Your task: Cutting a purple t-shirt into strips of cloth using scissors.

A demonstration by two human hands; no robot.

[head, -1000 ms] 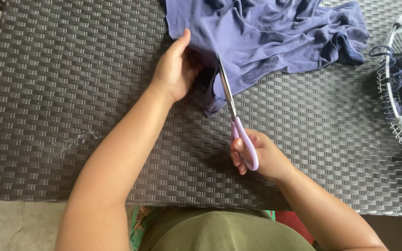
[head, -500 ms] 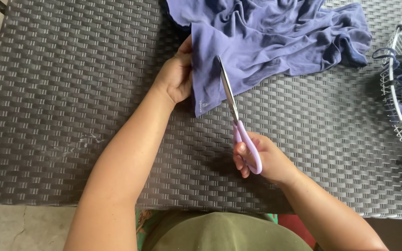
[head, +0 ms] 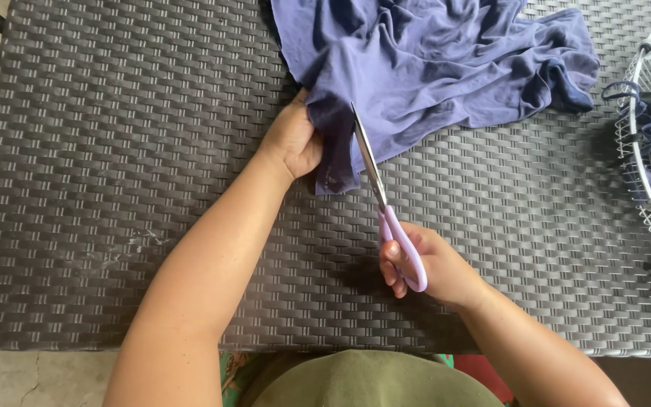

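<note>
**Scissors partway into the blue cloth**

Since half a second ago, the left hand [head: 293, 139] has shifted its grip on the near corner of the blue cloth [head: 446, 68]: the flap that lay flat and pale beside the palm is now bunched and darker, pulled in against the fingers. The right hand [head: 423, 264] has slipped slightly nearer the body, and the scissors [head: 386, 203] have come with it, their tips sitting a little lower on the fabric than before.

The left hand is closed around a fold of the cloth, holding it taut just left of the blades. The right hand is wrapped through the lilac handles, fingers curled shut on them; the blades look nearly closed, lying as one thin line that runs away from the right hand and into the cloth's edge.

As a judgement, the cutting is at an early stage. The blades have entered only the near corner, beside the left hand, and a narrow strip hangs between that hand and the blades. Most of the cloth lies rumpled and whole beyond both hands, spread over the dark woven worktop [head: 114, 151].

Well off to the right of the right hand, a white wire basket [head: 642, 173] holds dark blue scraps, apart from the main cloth.
</note>
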